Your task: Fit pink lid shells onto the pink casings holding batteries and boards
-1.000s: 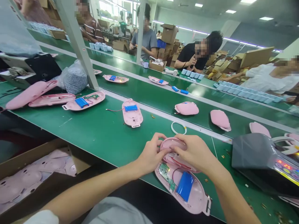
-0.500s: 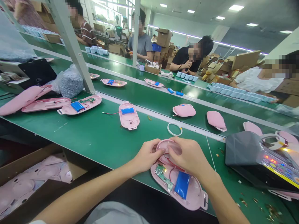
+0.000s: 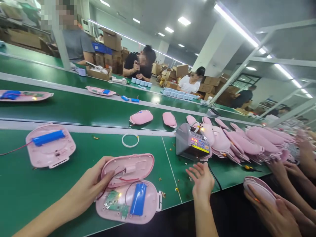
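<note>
My left hand (image 3: 102, 176) grips the left end of an upper pink plastic shell (image 3: 142, 164), thumb on its inner face. Below it lies the matching lower pink shell (image 3: 148, 210), its inside facing up. This lower half carries a green circuit board (image 3: 115, 202) with a lit yellow light and a blue battery pack (image 3: 138, 199). Thin wires run between the two halves. My right hand (image 3: 202, 179) is held out to the right, fingers spread, with nothing in it. It is in front of a grey tape dispenser (image 3: 189, 141) with a red lit display.
Another pink shell with a blue battery (image 3: 50, 144) lies at left. A white ring (image 3: 130, 140) lies behind my work. Pink shells (image 3: 256, 140) are piled beyond the dispenser. Co-workers' hands (image 3: 274, 210) are at the right, one pair holding a pink shell. A yellow-handled tool (image 3: 249, 168) lies nearby.
My view has swung right. My right hand has let go of the pink shell and moved right, towards the tape dispenser. My left hand still holds the upper shell.
</note>
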The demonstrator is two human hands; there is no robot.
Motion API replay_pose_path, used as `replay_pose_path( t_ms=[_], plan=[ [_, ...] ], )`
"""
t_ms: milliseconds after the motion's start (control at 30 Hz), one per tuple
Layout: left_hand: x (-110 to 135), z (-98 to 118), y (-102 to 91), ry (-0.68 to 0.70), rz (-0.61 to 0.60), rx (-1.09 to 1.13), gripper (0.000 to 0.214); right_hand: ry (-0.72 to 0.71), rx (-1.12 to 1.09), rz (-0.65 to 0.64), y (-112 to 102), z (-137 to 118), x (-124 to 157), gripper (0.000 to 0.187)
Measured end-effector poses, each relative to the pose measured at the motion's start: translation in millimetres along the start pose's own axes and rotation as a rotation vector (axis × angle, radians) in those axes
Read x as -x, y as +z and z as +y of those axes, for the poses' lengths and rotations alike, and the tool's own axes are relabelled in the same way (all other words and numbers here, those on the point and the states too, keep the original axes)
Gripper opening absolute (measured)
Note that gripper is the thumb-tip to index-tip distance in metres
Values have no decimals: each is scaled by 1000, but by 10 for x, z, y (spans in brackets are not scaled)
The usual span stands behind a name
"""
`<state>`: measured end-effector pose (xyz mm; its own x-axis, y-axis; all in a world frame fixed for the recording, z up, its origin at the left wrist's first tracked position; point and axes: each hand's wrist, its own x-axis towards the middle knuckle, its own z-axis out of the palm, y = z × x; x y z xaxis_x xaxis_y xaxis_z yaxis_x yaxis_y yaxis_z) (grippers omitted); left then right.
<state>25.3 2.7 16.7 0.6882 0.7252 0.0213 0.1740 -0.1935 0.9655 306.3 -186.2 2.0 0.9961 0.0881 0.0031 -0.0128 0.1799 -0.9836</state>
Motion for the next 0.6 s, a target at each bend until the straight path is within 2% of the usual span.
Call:
replay_pose_path(
  t_ms=[67, 200, 300, 367, 400, 433, 467, 533, 600],
  plan=[
    [-21, 26, 72, 40, 6, 20, 43, 89, -6, -63, -105, 57, -243, 71],
    [-105, -1, 127, 101, 10, -6, 40, 156, -44, -120, -72, 84, -491, 70],
    [-138, -31, 75, 129, -47, -63, 39, 133, -63, -81, -118, 99, -446, 65],
    [-135, -30, 29, 145, -113, -79, 38, 117, -79, -49, -159, 92, -300, 63],
    [-133, -25, 10, 147, -141, -67, 38, 80, -65, -75, -154, 69, -194, 60],
    [-133, -21, -4, 145, -155, -44, 38, 11, -32, -144, -119, 26, -70, 54],
    [-135, -19, -13, 136, -160, -19, 37, -125, 41, -290, -48, -36, 70, 45],
    [-141, -25, -18, 113, -151, 23, 37, -491, 256, -701, 205, -203, 370, 28],
    [-144, -48, -15, 100, -138, 54, 36, -807, 493, -1079, 566, -356, 638, 24]
  ],
)
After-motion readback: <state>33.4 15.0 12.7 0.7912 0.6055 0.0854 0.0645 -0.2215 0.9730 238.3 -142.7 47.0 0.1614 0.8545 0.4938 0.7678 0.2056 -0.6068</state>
